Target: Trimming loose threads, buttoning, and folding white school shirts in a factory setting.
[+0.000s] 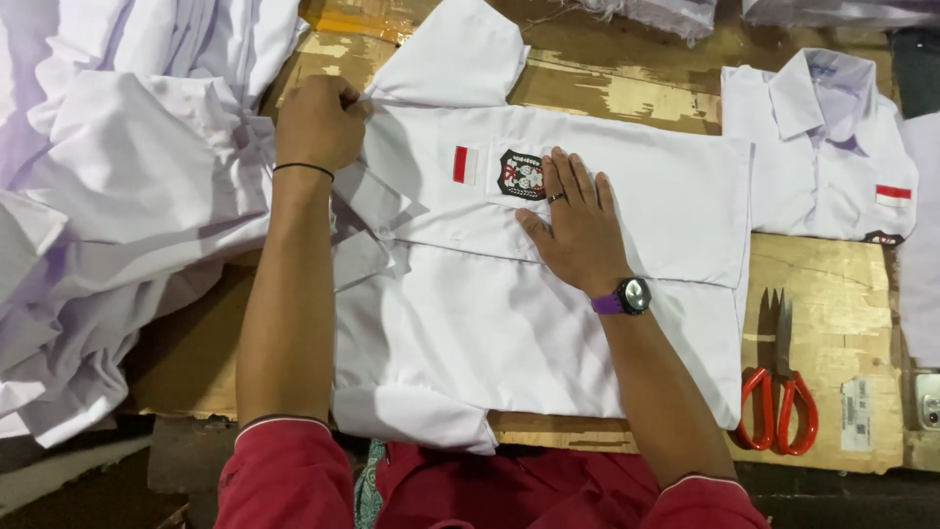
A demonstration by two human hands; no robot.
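Note:
A white short-sleeved shirt (548, 333) lies spread across the wooden table (842, 284), its collar toward the left. It bears a small red-and-white patch (463, 165) and a black crest badge (521, 174) on the chest pocket. My left hand (318, 122) is closed on the shirt's shoulder fabric near the collar. My right hand (578, 220) lies flat, fingers spread, on the chest just right of the badge. A purple-strapped watch is on the right wrist, a thin black band on the left.
A heap of white shirts (117, 196) fills the left side. Another white shirt (827, 147) lies folded at the upper right. Red-handled scissors (778, 382) rest on the table at the right, near a paper label (857, 411).

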